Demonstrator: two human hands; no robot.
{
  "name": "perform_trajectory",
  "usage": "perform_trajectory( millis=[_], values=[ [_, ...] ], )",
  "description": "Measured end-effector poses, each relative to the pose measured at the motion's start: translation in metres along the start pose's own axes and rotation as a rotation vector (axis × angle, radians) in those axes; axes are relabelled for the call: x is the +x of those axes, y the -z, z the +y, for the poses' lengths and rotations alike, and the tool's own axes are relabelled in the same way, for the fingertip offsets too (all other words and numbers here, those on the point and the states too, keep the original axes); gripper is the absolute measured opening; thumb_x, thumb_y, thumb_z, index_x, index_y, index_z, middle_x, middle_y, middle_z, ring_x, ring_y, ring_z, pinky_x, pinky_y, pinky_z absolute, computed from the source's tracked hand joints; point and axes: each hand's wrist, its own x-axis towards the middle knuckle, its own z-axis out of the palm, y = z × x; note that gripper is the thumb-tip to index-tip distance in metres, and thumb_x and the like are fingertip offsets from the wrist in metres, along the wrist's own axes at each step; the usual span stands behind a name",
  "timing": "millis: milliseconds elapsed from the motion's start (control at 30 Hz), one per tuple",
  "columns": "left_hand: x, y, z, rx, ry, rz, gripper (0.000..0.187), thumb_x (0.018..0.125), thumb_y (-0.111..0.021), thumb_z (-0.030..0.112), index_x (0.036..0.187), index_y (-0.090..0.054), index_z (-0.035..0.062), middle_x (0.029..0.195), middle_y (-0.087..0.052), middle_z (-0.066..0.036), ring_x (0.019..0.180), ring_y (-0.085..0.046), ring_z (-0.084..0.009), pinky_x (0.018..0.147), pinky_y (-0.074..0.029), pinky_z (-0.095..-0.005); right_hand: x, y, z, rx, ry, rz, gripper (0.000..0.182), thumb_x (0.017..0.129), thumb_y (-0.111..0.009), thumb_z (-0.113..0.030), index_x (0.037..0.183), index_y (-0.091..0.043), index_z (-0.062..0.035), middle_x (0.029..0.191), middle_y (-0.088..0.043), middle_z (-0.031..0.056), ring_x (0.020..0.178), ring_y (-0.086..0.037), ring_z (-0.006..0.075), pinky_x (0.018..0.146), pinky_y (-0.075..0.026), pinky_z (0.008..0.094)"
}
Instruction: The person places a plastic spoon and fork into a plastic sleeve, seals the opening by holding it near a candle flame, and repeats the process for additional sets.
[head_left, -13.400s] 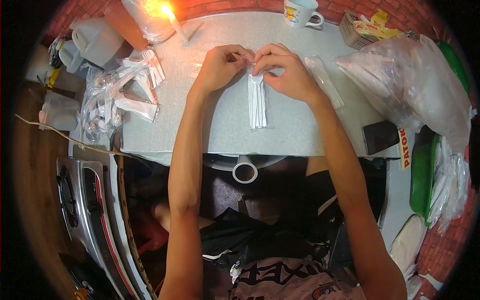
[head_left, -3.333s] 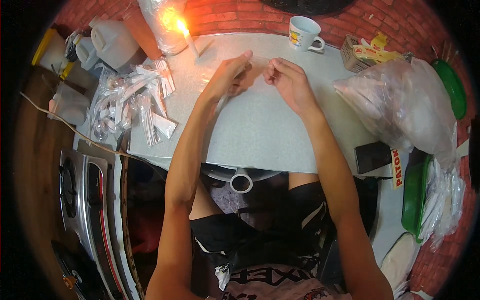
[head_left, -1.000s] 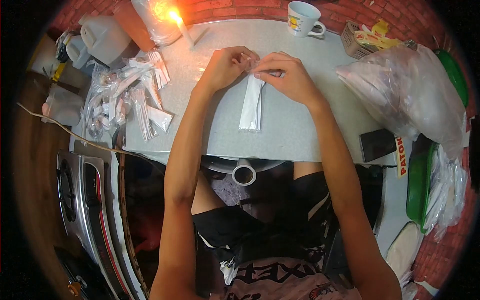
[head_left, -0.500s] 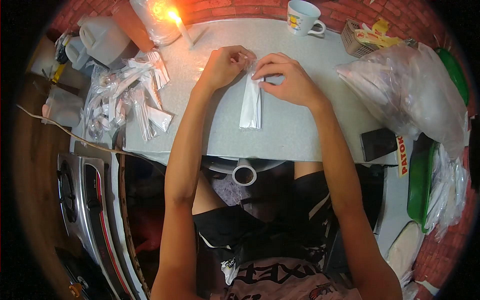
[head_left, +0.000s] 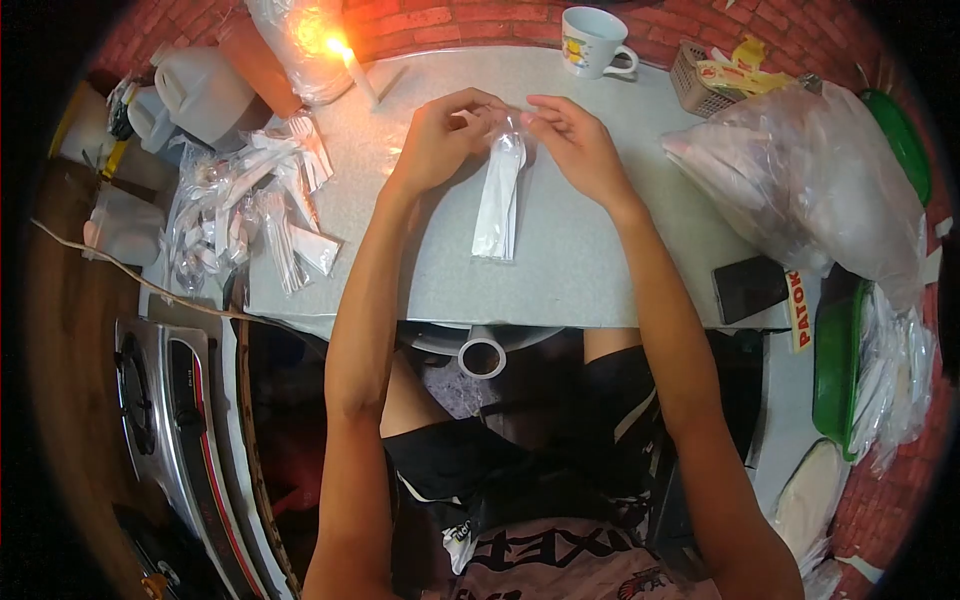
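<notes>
A clear plastic cutlery packet (head_left: 494,205) with a white folded napkin and what looks like a spoon lies lengthwise on the grey table, its upper end between my hands. My left hand (head_left: 445,138) pinches the left corner of that end, fingers curled. From the other side, my right hand (head_left: 580,150) holds the right corner between thumb and fingertips. The film's edge at the fingertips is hard to make out. A lit white candle (head_left: 360,82) stands upright beyond my left hand. Left of my forearm lies a pile of similar wrapped cutlery packets (head_left: 285,250).
A mug (head_left: 592,45) and a small basket (head_left: 703,82) stand at the back. To the right are a large plastic bag (head_left: 810,170), a black phone (head_left: 750,290) and a green tray (head_left: 838,385). Jugs (head_left: 205,95) and a gas stove (head_left: 165,400) are on the left.
My right hand has shifted from the packet's upper right side to its top corner, its thumb now higher. The packet tilts slightly more, and the whole view has shifted a little.
</notes>
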Motion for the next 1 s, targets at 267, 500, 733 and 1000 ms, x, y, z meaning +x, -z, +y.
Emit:
perform_trajectory(
  millis=[267, 500, 733, 1000],
  values=[
    [-0.003, -0.006, 0.032, -0.415, 0.257, 0.039, 0.025, 0.102, -0.060, 0.022, 0.109, -0.075, 0.0038, 0.084, -0.067, -0.004, 0.064, -0.058, -0.0102, 0.052, -0.044, -0.0244, 0.001, 0.008, -0.012, 0.305, -0.105, -0.166, 0.024, 0.104, -0.064, -0.023, 0.107, -0.074, -0.0007, 0.085, -0.070, -0.0002, 0.074, -0.057, 0.0051, 0.067, -0.044, 0.0215],
    [-0.005, -0.016, 0.028, -0.274, 0.283, -0.009, 0.023, 0.099, -0.069, 0.025, 0.097, -0.073, 0.0024, 0.072, -0.065, -0.001, 0.055, -0.054, -0.0067, 0.047, -0.039, -0.0233, 0.000, 0.007, -0.012, 0.317, -0.137, -0.138, 0.029, 0.104, -0.064, -0.027, 0.103, -0.074, -0.0002, 0.086, -0.072, 0.0017, 0.071, -0.061, 0.0066, 0.063, -0.047, 0.0219],
    [-0.005, -0.016, 0.025, -0.341, 0.249, 0.009, 0.021, 0.101, -0.069, 0.022, 0.100, -0.070, 0.0017, 0.072, -0.063, 0.001, 0.056, -0.052, -0.0046, 0.045, -0.037, -0.0213, 0.001, 0.005, -0.014, 0.316, -0.163, -0.120, 0.034, 0.107, -0.058, -0.030, 0.109, -0.071, 0.0010, 0.087, -0.072, 0.0048, 0.068, -0.065, 0.0095, 0.061, -0.051, 0.0227],
    [-0.006, -0.019, 0.029, -0.493, 0.352, 0.040, 0.022, 0.099, -0.069, 0.026, 0.105, -0.068, 0.0042, 0.087, -0.069, -0.004, 0.066, -0.058, -0.0093, 0.062, -0.048, -0.0245, 0.002, 0.005, -0.013, 0.370, -0.174, -0.078, 0.035, 0.108, -0.057, -0.031, 0.110, -0.070, 0.0012, 0.087, -0.070, 0.0045, 0.067, -0.063, 0.0090, 0.060, -0.051, 0.0230]
  ],
)
